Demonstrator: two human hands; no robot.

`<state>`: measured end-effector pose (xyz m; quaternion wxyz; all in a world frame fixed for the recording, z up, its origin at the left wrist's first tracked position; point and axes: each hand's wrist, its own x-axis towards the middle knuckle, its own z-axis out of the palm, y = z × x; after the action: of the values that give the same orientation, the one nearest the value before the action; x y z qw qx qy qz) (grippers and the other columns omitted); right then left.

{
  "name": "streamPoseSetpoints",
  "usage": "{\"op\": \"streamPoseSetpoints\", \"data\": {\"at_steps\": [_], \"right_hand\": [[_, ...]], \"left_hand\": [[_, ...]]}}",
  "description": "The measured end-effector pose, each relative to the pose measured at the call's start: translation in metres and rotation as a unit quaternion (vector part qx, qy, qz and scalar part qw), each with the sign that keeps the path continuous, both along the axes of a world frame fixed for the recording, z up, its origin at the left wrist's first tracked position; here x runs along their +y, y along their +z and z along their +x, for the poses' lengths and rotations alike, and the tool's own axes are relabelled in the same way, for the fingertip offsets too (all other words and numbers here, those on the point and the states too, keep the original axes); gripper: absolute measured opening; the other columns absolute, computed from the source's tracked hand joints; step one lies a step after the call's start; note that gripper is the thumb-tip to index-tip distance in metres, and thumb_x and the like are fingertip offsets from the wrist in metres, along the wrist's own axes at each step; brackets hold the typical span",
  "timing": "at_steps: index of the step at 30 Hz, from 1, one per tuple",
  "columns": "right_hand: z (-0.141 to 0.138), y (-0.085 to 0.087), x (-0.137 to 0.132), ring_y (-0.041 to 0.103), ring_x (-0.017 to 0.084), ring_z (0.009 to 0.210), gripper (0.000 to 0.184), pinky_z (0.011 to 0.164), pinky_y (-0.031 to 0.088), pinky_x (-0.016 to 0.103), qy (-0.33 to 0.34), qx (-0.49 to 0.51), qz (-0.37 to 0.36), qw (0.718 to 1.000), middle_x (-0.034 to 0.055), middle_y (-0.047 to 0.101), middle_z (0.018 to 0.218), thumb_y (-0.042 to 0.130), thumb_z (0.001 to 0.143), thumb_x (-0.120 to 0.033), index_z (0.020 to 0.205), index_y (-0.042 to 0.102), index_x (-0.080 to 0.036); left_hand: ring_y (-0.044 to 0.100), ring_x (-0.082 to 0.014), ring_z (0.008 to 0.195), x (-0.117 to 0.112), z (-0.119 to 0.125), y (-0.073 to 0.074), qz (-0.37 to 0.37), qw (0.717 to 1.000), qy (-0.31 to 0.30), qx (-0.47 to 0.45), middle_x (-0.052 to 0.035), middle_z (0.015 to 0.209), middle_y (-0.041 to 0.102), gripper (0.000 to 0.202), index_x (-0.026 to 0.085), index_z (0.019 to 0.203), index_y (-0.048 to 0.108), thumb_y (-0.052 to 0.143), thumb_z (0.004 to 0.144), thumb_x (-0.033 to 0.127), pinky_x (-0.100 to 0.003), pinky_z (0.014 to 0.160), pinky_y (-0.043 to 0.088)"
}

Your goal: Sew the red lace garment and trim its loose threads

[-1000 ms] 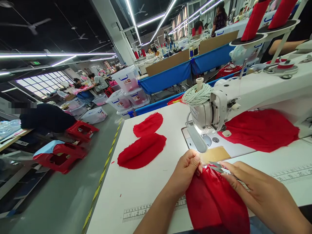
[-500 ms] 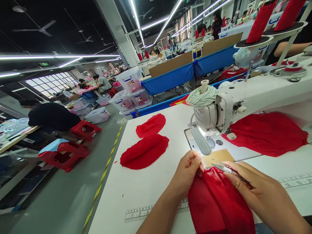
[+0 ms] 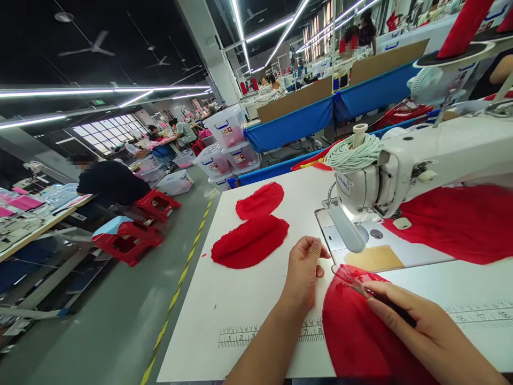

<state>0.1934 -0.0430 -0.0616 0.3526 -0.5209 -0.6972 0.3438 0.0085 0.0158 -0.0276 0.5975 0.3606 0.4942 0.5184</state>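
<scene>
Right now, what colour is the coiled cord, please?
The coiled cord is pale green, clearest in head view.

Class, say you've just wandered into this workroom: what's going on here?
Someone is handling red cloth at a white table beside a sewing machine. The right hand holds small metal snips at the cloth's upper end. The left hand is just beside it, fingers curled; whether it pinches a thread is too small to tell. Two more red pieces lie to the left, and another red piece lies beneath the machine's arm.
</scene>
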Motion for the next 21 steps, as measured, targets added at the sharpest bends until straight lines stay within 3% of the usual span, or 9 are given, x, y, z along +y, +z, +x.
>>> {"op": "streamPoseSetpoints", "data": {"at_steps": [4,8,11,15,21], "right_hand": [[-0.004,0.010,0.003,0.073,0.026,0.097,0.035,0.073,0.062,0.032,-0.007,-0.053,0.027,0.998,0.0048,0.077,0.099,0.046,0.096,-0.049,0.110,0.072,-0.030],[-0.012,0.016,0.009,0.069,0.021,0.058,0.039,0.049,0.055,0.030,-0.059,-0.137,0.081,0.986,0.0019,0.071,0.072,0.040,0.095,-0.052,0.093,0.071,-0.029],[-0.017,0.019,0.011,0.061,0.018,0.043,0.040,0.037,0.043,0.028,-0.075,-0.188,0.141,0.969,-0.0018,0.061,0.057,0.038,0.096,-0.051,0.079,0.067,-0.028],[-0.022,0.023,0.013,0.056,0.016,0.038,0.042,0.033,0.033,0.026,-0.090,-0.232,0.185,0.951,-0.0030,0.055,0.052,0.035,0.096,-0.047,0.071,0.063,-0.027],[-0.019,0.019,0.014,0.061,0.018,0.042,0.047,0.034,0.040,0.027,-0.087,-0.231,0.145,0.958,-0.0024,0.063,0.054,0.032,0.097,-0.050,0.067,0.062,-0.028]], "left_hand": [[0.049,-0.0120,0.070,-0.002,0.001,0.003,0.016,1.000,-0.003,0.006,-0.0002,0.073,0.055,0.040,0.019,0.071,0.053,0.075,0.072,0.053,-0.020,0.047,0.027],[0.048,-0.0121,0.069,-0.003,0.001,0.007,0.030,0.999,-0.012,0.023,-0.0001,0.071,0.055,0.037,0.019,0.070,0.054,0.073,0.074,0.051,-0.021,0.049,0.029],[0.047,-0.0120,0.068,-0.003,0.001,0.009,0.038,0.998,-0.013,0.042,0.0003,0.070,0.054,0.038,0.020,0.069,0.053,0.071,0.074,0.052,-0.021,0.051,0.030],[0.047,-0.0121,0.067,-0.005,0.003,0.009,0.046,0.998,-0.018,0.047,0.0007,0.069,0.053,0.035,0.020,0.069,0.053,0.070,0.076,0.049,-0.021,0.053,0.032],[0.050,-0.0151,0.069,-0.001,-0.005,0.009,0.054,0.994,0.001,0.095,-0.0009,0.071,0.053,0.029,0.021,0.071,0.051,0.060,0.082,0.046,-0.025,0.056,0.038]]}}
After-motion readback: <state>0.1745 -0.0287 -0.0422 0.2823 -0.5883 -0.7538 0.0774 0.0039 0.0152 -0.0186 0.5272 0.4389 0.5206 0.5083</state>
